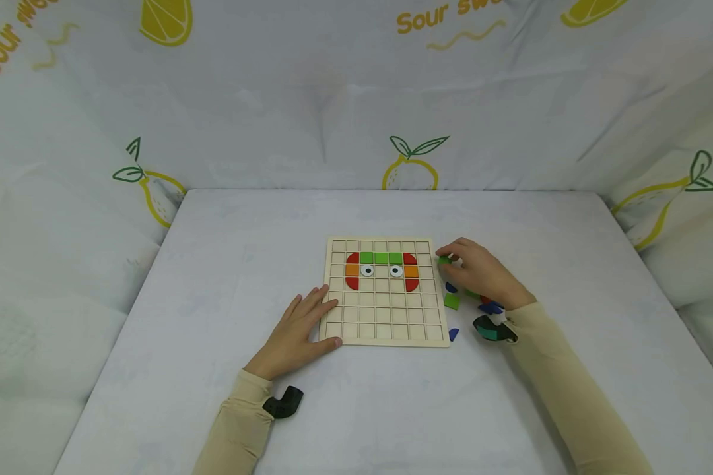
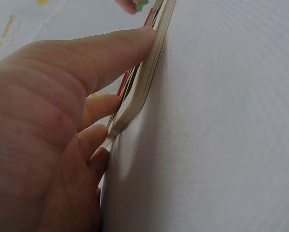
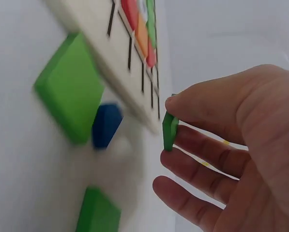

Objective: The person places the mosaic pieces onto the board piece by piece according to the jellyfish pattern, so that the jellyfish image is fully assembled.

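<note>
A wooden grid board (image 1: 383, 315) lies on the table, with red corner pieces (image 1: 412, 284), orange squares (image 1: 411, 271), green squares (image 1: 381, 258) and two round eye pieces (image 1: 395, 270) set in its upper part. My left hand (image 1: 297, 336) rests at the board's lower left corner, fingers spread; its thumb (image 2: 120, 50) touches the board's edge in the left wrist view. Beside the board's upper right side, my right hand (image 1: 482, 269) pinches a green tile (image 3: 169, 131) between thumb and fingers, lifted off the table.
Loose pieces lie right of the board: a green square (image 1: 451, 301), a blue piece (image 1: 451, 287), another blue piece (image 1: 454, 334) near the lower corner, and a few blue and red ones partly under my right wrist. A lemon-print cloth (image 1: 321, 99) hangs behind the table.
</note>
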Available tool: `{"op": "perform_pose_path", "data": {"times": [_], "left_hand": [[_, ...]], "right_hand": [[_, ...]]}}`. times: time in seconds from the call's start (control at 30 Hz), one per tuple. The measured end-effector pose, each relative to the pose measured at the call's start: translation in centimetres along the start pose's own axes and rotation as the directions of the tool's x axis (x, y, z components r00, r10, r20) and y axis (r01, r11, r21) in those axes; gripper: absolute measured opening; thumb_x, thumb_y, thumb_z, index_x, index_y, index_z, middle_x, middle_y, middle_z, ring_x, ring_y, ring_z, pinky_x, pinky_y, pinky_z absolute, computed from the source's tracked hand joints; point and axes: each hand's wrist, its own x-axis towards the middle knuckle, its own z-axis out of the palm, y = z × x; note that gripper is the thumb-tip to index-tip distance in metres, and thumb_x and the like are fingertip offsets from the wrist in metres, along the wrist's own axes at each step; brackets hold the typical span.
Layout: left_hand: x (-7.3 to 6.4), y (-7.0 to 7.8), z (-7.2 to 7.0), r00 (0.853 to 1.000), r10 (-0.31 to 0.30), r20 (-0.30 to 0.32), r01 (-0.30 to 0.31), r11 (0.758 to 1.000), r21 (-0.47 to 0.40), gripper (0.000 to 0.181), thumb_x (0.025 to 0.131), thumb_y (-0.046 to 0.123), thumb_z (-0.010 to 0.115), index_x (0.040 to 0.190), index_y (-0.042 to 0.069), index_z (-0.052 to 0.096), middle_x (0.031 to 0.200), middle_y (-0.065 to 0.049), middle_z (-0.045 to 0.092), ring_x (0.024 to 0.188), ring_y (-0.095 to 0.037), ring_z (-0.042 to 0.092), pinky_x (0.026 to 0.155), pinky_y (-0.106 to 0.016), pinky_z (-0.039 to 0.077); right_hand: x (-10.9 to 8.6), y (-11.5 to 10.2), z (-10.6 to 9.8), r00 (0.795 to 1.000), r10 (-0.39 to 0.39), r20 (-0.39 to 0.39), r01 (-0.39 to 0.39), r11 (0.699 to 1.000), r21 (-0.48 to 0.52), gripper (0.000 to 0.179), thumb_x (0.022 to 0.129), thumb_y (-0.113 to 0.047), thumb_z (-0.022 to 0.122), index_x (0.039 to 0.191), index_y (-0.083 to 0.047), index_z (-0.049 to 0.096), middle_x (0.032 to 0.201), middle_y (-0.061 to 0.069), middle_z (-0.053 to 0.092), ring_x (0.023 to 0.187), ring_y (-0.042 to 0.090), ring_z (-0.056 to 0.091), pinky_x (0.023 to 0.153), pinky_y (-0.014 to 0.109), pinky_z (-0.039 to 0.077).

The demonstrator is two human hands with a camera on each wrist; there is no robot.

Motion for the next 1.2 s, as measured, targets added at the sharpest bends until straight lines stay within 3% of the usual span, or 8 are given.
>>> {"op": "perform_pose_path", "data": {"times": [0.27,0.37,0.57,0.9,1.07,1.2], "left_hand": [[-0.1,0.1,-0.1,1.000,0.000,-0.006,0.000,1.000,0.000,0.075,0.091,0.040,0.073,0.154,0.013,0.044,0.171,0.000,0.019,0.160,-0.022,0.013,0.132,-0.046,0.003],[-0.1,0.0,-0.1,1.000,0.007,-0.010,-0.007,1.000,0.003,0.075,0.091,0.041,0.073,0.154,0.013,0.044,0.171,0.000,0.019,0.160,-0.022,0.014,0.132,-0.045,0.003],[-0.1,-0.1,-0.1,1.000,0.022,-0.018,-0.022,1.000,0.005,0.074,0.091,0.042,0.073,0.153,0.013,0.045,0.171,0.000,0.020,0.160,-0.023,0.015,0.132,-0.046,0.004],[-0.1,-0.4,0.2,1.000,0.016,-0.023,-0.016,1.000,0.007,0.075,0.091,0.043,0.073,0.153,0.013,0.045,0.171,0.001,0.021,0.160,-0.022,0.015,0.132,-0.045,0.006],[-0.2,-0.5,0.3,1.000,-0.017,0.008,0.017,1.000,0.008,0.076,0.091,0.045,0.072,0.155,0.016,0.043,0.171,0.004,0.018,0.160,-0.018,0.012,0.132,-0.043,0.003],[-0.1,-0.5,0.4,1.000,-0.013,-0.002,0.013,1.000,0.017,0.076,0.091,0.045,0.072,0.155,0.017,0.043,0.171,0.004,0.019,0.160,-0.019,0.013,0.132,-0.043,0.004]], "right_hand": [[0.7,-3.5,0.6,0.996,-0.068,0.057,0.068,0.998,0.011,0.032,0.099,-0.016,0.063,0.129,-0.005,0.066,0.129,0.011,0.062,0.117,0.030,0.058,0.096,0.048,0.056],[0.8,-4.4,1.1,0.990,-0.118,0.071,0.119,0.993,-0.005,0.030,0.098,-0.017,0.065,0.126,-0.007,0.068,0.127,0.010,0.063,0.111,0.026,0.058,0.094,0.043,0.055],[1.0,-5.7,2.2,0.978,-0.189,0.091,0.196,0.978,-0.069,0.028,0.096,-0.015,0.068,0.123,-0.007,0.070,0.119,0.008,0.065,0.093,0.019,0.057,0.079,0.033,0.054],[1.0,-6.4,3.8,0.950,-0.307,0.062,0.313,0.928,-0.200,0.024,0.094,-0.013,0.071,0.117,-0.008,0.073,0.109,0.005,0.067,0.087,0.016,0.054,0.077,0.031,0.053],[0.9,-6.3,4.5,0.939,-0.336,0.076,0.344,0.910,-0.232,0.023,0.093,-0.013,0.072,0.115,-0.009,0.074,0.109,0.004,0.068,0.093,0.018,0.060,0.090,0.035,0.057],[0.8,-6.4,4.7,0.936,-0.346,0.057,0.350,0.908,-0.230,0.021,0.092,-0.011,0.073,0.113,-0.008,0.074,0.110,0.005,0.068,0.100,0.021,0.063,0.105,0.043,0.054]]}}
